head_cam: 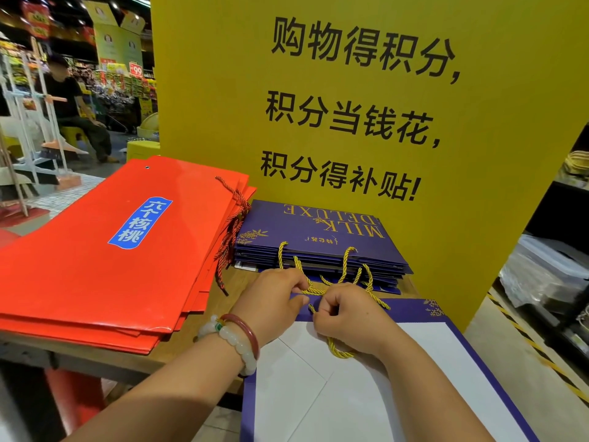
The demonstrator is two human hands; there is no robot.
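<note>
- A flat purple bag (350, 393) lies nearest, white panel up, its top edge pointing away. Its near part hangs past the edge of the desk (185, 350).
- A gold cord (314, 291) is located at the top edge of the bag, between the two hands. A loop of it is seen under the right wrist, on the white panel.
- The left hand (271, 301) is closed: the cord is pinched between thumb and curled fingers. Bracelets (236, 339) are worn on this wrist.
- The right hand (350, 317) is likewise closed, with the cord pinched at the purple top strip. The two hands are almost touching.
- Step in hand, as judged: the cord handle is being fitted to the bag, either threaded through a hole or knotted. The hole and any knot are hidden by the fingers.
- Next move, as judged: the cord is to be drawn tight with one end held fixed. A fine pinch and a short pull are called for, so that the paper is not torn at the hole.
- Just beyond the hands, a purple stack (318, 234) of finished bags is set on the desk, with gold handles hanging toward the hands.
- To the left, a red stack (111, 250) of bags with red cords is laid, touching the purple stack.
- Behind both stacks, a yellow sign (223, 90) stands upright.
- Far left, a person (70, 100) is seated among shop shelves.
</note>
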